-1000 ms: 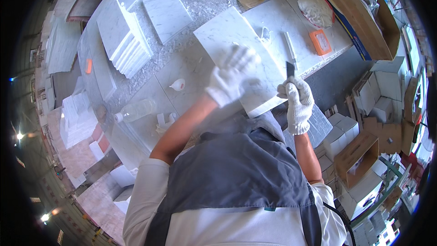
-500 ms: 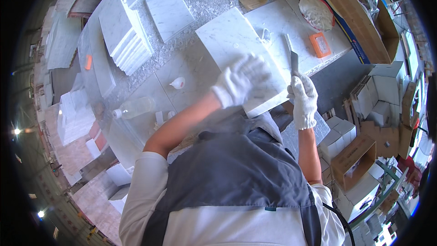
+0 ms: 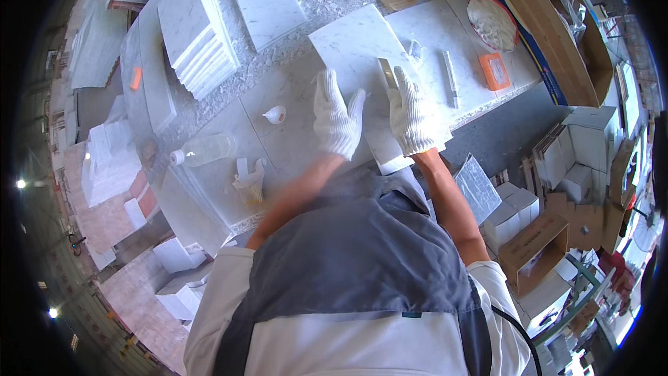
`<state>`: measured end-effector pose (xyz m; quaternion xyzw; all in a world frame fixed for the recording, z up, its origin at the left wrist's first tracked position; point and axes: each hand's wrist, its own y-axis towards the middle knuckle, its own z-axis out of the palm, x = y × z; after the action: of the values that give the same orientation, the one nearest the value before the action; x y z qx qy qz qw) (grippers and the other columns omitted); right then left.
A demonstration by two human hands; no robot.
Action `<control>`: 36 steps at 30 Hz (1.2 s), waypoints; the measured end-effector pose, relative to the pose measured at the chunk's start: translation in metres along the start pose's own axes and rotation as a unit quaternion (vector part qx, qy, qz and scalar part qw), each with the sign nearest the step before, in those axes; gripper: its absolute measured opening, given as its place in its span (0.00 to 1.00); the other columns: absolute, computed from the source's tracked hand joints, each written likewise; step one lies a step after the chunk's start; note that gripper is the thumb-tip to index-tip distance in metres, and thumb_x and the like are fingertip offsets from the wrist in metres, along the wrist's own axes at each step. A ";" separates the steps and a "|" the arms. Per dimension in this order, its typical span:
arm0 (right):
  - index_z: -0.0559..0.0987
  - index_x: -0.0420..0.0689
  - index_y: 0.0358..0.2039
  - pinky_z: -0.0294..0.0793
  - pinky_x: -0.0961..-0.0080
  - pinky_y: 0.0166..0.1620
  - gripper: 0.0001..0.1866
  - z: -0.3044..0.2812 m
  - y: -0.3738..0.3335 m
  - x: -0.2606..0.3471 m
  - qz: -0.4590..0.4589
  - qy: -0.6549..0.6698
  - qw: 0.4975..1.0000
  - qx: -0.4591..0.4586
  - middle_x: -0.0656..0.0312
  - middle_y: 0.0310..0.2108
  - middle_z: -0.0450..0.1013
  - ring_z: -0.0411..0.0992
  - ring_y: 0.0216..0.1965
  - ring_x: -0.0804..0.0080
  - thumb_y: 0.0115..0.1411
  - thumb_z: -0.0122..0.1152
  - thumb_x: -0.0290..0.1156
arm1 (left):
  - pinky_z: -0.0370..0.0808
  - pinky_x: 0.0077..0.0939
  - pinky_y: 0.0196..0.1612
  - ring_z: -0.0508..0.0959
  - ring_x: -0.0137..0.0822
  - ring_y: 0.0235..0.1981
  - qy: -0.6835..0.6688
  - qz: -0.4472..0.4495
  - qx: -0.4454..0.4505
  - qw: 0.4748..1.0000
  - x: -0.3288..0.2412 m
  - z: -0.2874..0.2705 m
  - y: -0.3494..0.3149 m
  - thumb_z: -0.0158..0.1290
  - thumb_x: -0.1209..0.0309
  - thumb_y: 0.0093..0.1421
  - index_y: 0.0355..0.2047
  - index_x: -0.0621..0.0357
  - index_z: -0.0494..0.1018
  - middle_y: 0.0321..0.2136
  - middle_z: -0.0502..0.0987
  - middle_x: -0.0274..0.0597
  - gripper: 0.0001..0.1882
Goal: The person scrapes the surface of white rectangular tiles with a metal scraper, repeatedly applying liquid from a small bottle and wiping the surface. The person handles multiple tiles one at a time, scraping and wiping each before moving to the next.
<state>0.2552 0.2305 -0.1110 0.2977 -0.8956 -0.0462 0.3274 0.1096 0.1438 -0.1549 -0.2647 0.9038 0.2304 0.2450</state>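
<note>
Fingers of the gloved left hand (image 3: 337, 120), in the head view, are straight and unclenched, thumb spread, beside the marble slab (image 3: 355, 38)'s left edge; I cannot tell whether they touch it. The gloved right hand (image 3: 412, 117) grips a flat scraper (image 3: 387, 73) above the slab, its long axis pointing away, leaning left. The slab's runs far left to near right, before the grey apron (image 3: 362, 251).

Gloves (image 3: 337, 122) are matt cloth (ribbed knit) — slab (image 3: 355, 38) smooth stone, blade (image 3: 387, 72) shiny metal.
</note>
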 end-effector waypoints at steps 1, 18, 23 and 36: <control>0.75 0.41 0.60 0.77 0.56 0.53 0.22 -0.001 0.002 0.003 -0.022 0.001 1.000 0.004 0.43 0.53 0.76 0.76 0.53 0.44 0.65 0.58 0.30 | 0.68 0.49 0.65 0.69 0.60 0.65 -0.013 -0.046 0.029 0.998 -0.001 -0.001 -0.007 0.56 0.52 0.66 0.70 0.63 0.58 0.66 0.66 0.61 0.40; 0.75 0.42 0.60 0.73 0.57 0.57 0.24 0.024 0.027 0.020 0.056 0.063 0.993 0.081 0.43 0.53 0.76 0.75 0.53 0.45 0.64 0.58 0.31 | 0.76 0.52 0.52 0.78 0.60 0.53 0.029 -0.097 0.156 0.983 0.005 -0.004 -0.010 0.56 0.49 0.66 0.72 0.66 0.53 0.58 0.74 0.61 0.45; 0.75 0.41 0.61 0.74 0.59 0.57 0.25 0.029 0.036 0.026 0.063 0.060 0.993 0.084 0.43 0.53 0.77 0.76 0.53 0.47 0.64 0.59 0.33 | 0.76 0.53 0.52 0.77 0.59 0.53 0.006 -0.084 0.148 0.985 0.004 -0.005 -0.009 0.56 0.49 0.66 0.72 0.67 0.52 0.57 0.74 0.62 0.45; 0.74 0.44 0.63 0.77 0.67 0.37 0.25 0.030 0.039 0.009 -0.006 0.161 0.980 0.114 0.52 0.38 0.80 0.78 0.31 0.60 0.67 0.58 0.34 | 0.76 0.49 0.53 0.76 0.59 0.56 -0.007 -0.085 0.167 0.982 0.002 -0.015 -0.003 0.55 0.51 0.67 0.71 0.68 0.52 0.59 0.71 0.65 0.43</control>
<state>0.2115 0.2537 -0.1188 0.3416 -0.8288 0.1030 0.4309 0.1047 0.1331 -0.1456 -0.2947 0.9018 0.0564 0.3109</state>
